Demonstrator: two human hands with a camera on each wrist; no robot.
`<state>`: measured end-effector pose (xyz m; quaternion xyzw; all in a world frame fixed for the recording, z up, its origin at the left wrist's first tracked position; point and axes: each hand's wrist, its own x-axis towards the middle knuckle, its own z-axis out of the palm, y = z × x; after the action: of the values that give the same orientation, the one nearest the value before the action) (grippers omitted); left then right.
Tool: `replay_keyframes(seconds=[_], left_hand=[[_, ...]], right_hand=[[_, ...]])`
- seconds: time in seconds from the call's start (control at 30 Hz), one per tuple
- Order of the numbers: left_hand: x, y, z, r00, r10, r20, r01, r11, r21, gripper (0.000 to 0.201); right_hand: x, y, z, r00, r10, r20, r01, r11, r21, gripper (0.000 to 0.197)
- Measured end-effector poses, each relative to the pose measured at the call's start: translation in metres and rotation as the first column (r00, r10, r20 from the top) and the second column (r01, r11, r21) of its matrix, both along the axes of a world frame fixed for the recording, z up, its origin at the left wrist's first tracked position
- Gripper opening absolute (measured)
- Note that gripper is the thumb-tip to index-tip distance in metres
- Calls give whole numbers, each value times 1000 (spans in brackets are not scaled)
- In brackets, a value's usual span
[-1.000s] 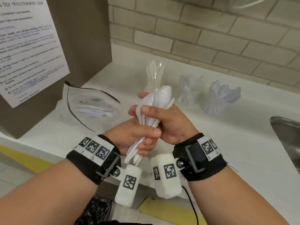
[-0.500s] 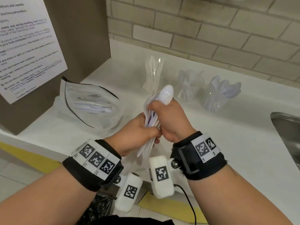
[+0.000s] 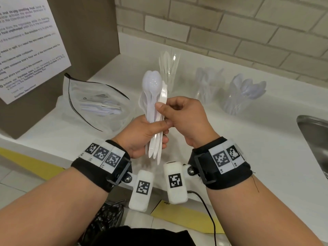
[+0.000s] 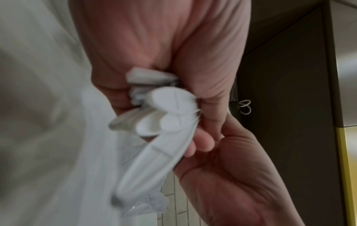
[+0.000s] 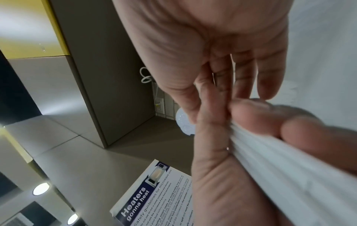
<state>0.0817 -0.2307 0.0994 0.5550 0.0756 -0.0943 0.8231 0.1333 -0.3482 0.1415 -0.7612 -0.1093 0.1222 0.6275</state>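
Observation:
A bundle of white plastic cutlery [image 3: 154,96] stands upright over the counter's front edge, spoon bowls on top. My left hand [image 3: 150,129] grips its lower half, with thumb and fingers wrapped round the handles. My right hand [image 3: 164,108] pinches a flat white piece on the bundle's right side. In the left wrist view, the rounded handle ends [image 4: 172,99] poke out of the left hand's fist, with my right hand [image 4: 222,165] below them. The right wrist view shows the white handles [image 5: 286,165] crossing between my right hand's fingers [image 5: 241,79] and my left hand's thumb [image 5: 212,175].
Three clear cups stand at the back of the white counter [image 3: 257,157]: one with knives [image 3: 168,66], a middle one [image 3: 206,86], one with spoons [image 3: 245,94]. An open zip bag [image 3: 96,105] of cutlery lies left beside a brown cabinet [image 3: 85,41] bearing a notice. A steel sink [image 3: 315,137] is right.
The bundle has risen and stands more upright. My right hand has left its wrap over the top of the bundle and now pinches one piece at its right side.

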Motion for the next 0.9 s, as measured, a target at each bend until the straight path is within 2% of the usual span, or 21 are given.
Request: replay_keyframes(seconds=[0.07,0.13,0.2,0.33,0.47,0.57,0.67,0.8,0.9], left_hand=[[0,2,-2,999,-27,18,27,999,-29,24],[0,3,-2,997,-51,50,54,997,-61,45],[0,3,-2,996,-60,70,64,996,-62,59],[-2,1,0,997,-38,70,39,999,-23,67],[-4,-1,2,999,40,7,-40,999,-11,57],[-5,-3,2,997,72,-7,-72,997,-19,59],[-5,-3,3,996,92,-15,-93,994,-49,50],[0,-3,5,989,148,-17,-149,987,-55,22],[5,-3,4,976,217,-18,-218,974,-56,20]], right_hand=[[0,-1,1,1000,20,-8,-21,1000,-11,22],[0,-2,3,995,62,-72,-62,998,-3,19],[0,-4,5,983,112,-144,-113,994,2,17],[0,-5,5,974,123,-192,-112,991,72,13],[3,-6,1,954,141,-266,-88,975,204,15],[5,-6,-1,941,155,-302,-74,962,263,19],[8,-7,-4,936,158,-314,-63,954,292,17],[9,-4,-7,934,161,-318,-63,953,298,15],[12,1,-10,942,152,-298,-73,963,259,15]])
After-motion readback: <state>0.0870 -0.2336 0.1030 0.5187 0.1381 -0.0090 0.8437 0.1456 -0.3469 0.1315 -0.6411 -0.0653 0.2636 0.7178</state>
